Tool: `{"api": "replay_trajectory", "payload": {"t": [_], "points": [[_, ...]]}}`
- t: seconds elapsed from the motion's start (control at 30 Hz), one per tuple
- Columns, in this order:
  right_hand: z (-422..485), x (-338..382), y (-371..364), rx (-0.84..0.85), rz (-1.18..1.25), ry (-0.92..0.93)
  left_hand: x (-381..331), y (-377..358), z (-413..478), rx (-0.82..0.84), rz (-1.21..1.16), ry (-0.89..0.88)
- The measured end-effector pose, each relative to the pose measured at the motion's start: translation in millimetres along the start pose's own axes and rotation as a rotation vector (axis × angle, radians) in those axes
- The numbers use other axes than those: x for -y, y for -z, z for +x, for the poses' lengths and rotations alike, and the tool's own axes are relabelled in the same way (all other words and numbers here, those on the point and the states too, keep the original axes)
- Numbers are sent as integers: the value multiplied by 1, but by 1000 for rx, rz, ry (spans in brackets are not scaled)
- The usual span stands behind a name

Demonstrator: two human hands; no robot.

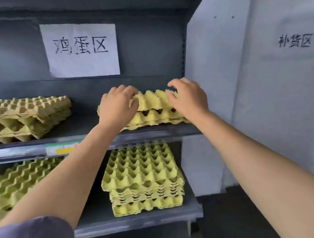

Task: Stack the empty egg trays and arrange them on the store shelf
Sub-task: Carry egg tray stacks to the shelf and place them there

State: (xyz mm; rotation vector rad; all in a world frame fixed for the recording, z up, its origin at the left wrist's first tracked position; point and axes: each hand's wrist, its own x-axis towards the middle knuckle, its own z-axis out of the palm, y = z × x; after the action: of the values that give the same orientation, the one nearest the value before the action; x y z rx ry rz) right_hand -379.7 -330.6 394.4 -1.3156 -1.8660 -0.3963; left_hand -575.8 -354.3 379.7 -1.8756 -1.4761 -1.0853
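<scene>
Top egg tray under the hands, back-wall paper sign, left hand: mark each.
top egg tray (pixel 153 100), head view, front cells between the hands.
paper sign (pixel 81 49), head view, middle of the sheet.
left hand (pixel 118 105), head view, back of the hand.

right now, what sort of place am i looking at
Probably a grocery store's egg section: a dark metal shelf holds stacks of empty egg trays, a price-tag strip lines its edge, and a handwritten paper sign reads 鸡蛋区, egg area.
</scene>
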Motion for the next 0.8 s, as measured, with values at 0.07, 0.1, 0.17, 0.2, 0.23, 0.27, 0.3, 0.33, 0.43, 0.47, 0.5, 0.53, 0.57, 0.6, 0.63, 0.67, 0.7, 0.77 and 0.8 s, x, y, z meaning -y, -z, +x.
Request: {"api": "replay_trajectory", "payload": {"t": [0.07,0.1,0.17,0.2,0.23,0.27,0.3,0.33,0.43,0.47,0.5,0.53,0.57,0.6,0.63,0.67,0.7,0.77,0.8], "points": [[-19,-47,14,17,-63,-44,-50,-26,-3,31,-54,-100],[-28,-70,19,32,-91,-65,-73,-39,-5,46,-80,-143],[-46,-111,27,59,-133,-95,-113,-63,-7,70,-132,-224],[-55,-133,31,70,-162,-110,-135,-76,-8,84,-161,-273],[-64,-154,34,86,-192,-125,-154,-89,-8,96,-193,-317],[-72,-176,37,109,-228,-141,-175,-103,-8,106,-224,-358],[-82,-199,40,141,-261,-157,-194,-118,-9,116,-247,-394],[-90,-218,41,167,-289,-172,-211,-132,-11,124,-261,-428],[-113,-284,44,237,-374,-271,-263,-186,-14,179,-355,-492],[-119,-300,44,262,-389,-303,-275,-201,-15,213,-386,-489],[-125,-319,45,295,-406,-337,-290,-217,-15,253,-414,-486],[-131,-337,46,326,-420,-362,-304,-233,-14,305,-429,-483],[-136,-351,46,350,-432,-378,-314,-247,-13,354,-431,-486],[-142,-371,47,369,-448,-401,-329,-267,-11,401,-437,-498],[-147,-389,48,389,-457,-426,-343,-284,-10,444,-442,-505],[-153,-404,49,406,-459,-443,-353,-297,-11,482,-440,-510],[-159,-421,49,425,-462,-467,-366,-313,-11,514,-438,-521],[-170,-453,51,453,-461,-510,-389,-342,-10,569,-427,-546],[-174,-470,51,466,-457,-529,-400,-355,-11,598,-418,-553]]}}
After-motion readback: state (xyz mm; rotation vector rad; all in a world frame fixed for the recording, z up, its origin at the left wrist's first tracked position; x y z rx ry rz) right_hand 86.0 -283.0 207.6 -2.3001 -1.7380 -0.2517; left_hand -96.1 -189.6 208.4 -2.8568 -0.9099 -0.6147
